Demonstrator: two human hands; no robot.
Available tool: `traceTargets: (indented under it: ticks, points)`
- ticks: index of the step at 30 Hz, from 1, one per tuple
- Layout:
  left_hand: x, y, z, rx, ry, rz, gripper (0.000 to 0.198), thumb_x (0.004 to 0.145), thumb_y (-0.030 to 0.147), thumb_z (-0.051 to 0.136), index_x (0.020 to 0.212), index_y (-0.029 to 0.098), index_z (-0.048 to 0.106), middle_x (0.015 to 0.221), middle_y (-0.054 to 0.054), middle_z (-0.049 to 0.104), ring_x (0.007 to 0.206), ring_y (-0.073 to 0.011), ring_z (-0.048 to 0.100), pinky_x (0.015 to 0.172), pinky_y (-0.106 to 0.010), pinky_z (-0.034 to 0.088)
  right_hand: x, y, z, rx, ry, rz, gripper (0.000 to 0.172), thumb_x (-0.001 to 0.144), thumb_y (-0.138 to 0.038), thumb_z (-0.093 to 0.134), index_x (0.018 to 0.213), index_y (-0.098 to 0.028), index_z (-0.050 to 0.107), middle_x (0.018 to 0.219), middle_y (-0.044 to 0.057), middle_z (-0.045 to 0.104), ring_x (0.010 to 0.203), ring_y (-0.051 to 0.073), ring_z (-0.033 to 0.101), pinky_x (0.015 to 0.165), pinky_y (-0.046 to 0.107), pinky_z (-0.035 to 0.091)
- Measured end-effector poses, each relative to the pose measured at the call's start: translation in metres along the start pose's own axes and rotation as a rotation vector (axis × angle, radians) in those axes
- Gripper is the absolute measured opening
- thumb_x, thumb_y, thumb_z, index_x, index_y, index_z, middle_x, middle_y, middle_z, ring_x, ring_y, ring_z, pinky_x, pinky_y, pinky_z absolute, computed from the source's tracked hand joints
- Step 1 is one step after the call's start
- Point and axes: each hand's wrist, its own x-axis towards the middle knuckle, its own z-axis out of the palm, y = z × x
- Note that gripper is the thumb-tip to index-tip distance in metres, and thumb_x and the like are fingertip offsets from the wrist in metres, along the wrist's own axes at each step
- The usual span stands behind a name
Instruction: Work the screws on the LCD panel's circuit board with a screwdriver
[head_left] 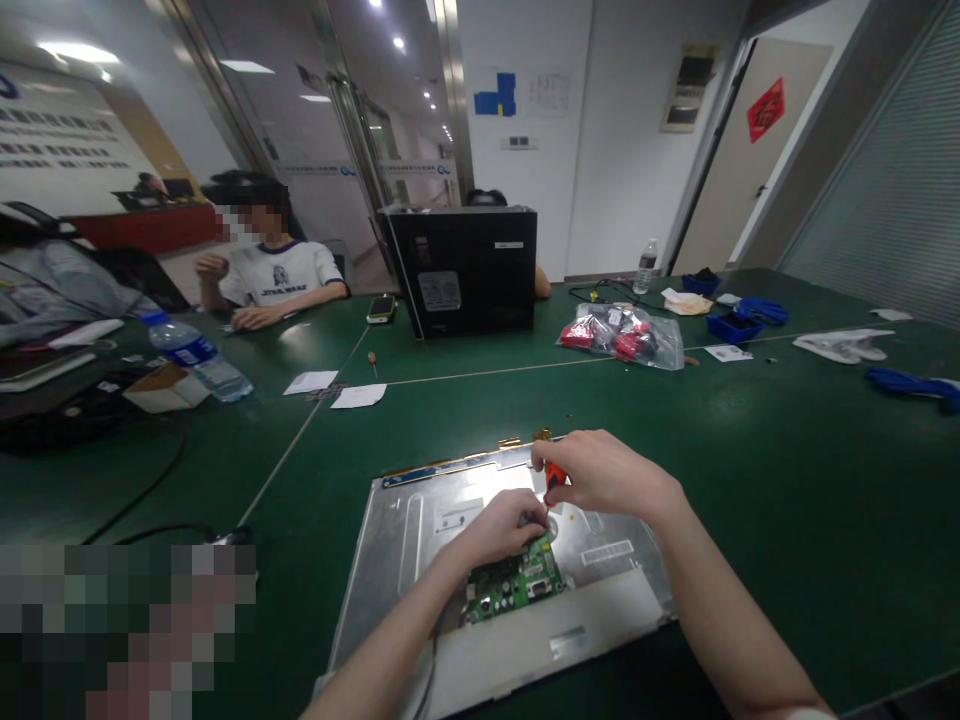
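A metal display panel (pixel 600 520) lies back side up on the green table in front of me. On it sits a green circuit board (pixel 536 570) with connectors along its near edge. My right hand (pixel 611 475) is closed around the red-orange handle of a screwdriver (pixel 555 478), which points down at the board's upper edge. My left hand (pixel 506 525) rests over the board's upper left part, its fingers curled close to the screwdriver's tip. What those fingers pinch is hidden. A narrow blue circuit strip (pixel 427 475) runs along the panel's far edge.
Beyond the panel stand a black computer case (pixel 465 270) and a plastic bag (pixel 622 335) of red items. Papers (pixel 360 396), a small screwdriver (pixel 373 362), a phone (pixel 381 309) and a water bottle (pixel 199 355) lie further left. Blue cables (pixel 915 386) are at right. Other people sit across.
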Motion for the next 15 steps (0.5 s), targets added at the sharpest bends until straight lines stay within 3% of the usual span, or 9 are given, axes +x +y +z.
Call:
traceTargets:
  ticks: [15]
  points:
    - [0.0005,-0.0046,0.0027,-0.024,0.016,0.023,0.017,0.072,0.006,0.056,0.079,0.014,0.068,0.075,-0.001,0.066,0.071,-0.015,0.059,0.069,-0.022,0.044,0.0,-0.004,-0.0022,-0.028,-0.012,0.021,0.026,0.079,-0.026,0.064,0.104,-0.023,0.057,0.089,0.002,0.071,0.084,0.022,0.064,0.06,0.027,0.034]
